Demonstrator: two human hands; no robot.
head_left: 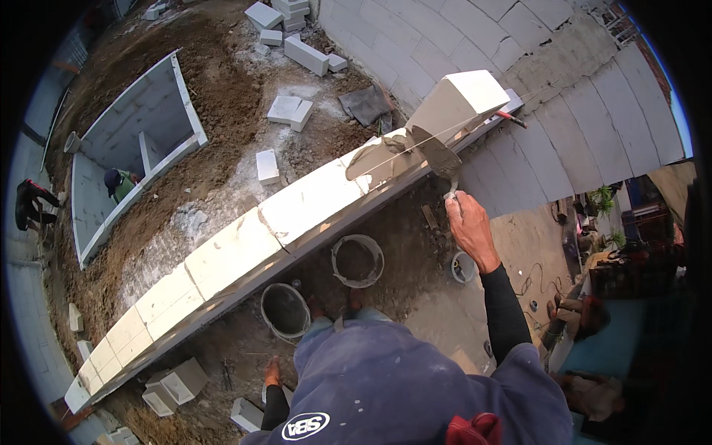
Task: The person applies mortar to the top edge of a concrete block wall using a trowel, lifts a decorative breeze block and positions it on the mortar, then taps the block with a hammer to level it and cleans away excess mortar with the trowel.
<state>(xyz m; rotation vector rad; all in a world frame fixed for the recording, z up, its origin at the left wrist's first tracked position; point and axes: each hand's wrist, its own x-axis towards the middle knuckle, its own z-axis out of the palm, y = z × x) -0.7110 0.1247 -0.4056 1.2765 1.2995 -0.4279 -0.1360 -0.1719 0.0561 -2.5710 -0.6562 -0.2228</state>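
My right hand (pixel 469 226) grips the handle of a steel trowel (pixel 437 156), whose blade touches the end of the wet grey mortar (pixel 378 159) spread on top of a row of white blocks (pixel 230 252). Just past the mortar, a loose white block (pixel 460 100) stands tilted on the row. A thin string line runs along the wall's top edge. My left hand (pixel 273 368) hangs low beside my body in a black sleeve, away from the wall; its fingers are too small to read.
Two buckets (pixel 285 310) (pixel 357 259) and a small pail (pixel 463 267) stand on the dirt by my feet. Loose white blocks (pixel 289 110) lie beyond the wall and below left (pixel 182 380). A person (pixel 119 184) crouches in a block pit; another (pixel 30 202) stands at far left.
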